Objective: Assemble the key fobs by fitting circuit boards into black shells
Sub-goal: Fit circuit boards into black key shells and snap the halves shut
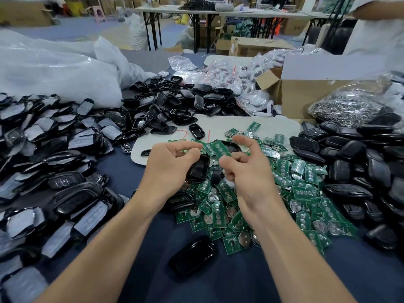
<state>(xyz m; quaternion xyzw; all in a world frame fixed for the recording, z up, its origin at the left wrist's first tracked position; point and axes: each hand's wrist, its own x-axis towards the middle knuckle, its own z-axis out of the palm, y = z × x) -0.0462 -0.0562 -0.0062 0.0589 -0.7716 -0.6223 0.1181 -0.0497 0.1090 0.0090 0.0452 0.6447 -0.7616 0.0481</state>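
My left hand (168, 165) grips a black shell (199, 168), hollow side facing right, over the middle of the table. My right hand (244, 169) pinches a green circuit board (219, 149) between thumb and fingers, just above and right of the shell. The board's lower end is close to the shell's rim; whether they touch I cannot tell. Below both hands lies a heap of green circuit boards (301, 193) with round battery clips.
Black shells are piled at the back (181, 101) and right (354, 154). Film-covered fob parts (43, 136) fill the left. One black shell (192, 254) lies near me. A cardboard box (306, 92), bagged parts (236, 77) and a person's sleeve (376, 31) are behind.
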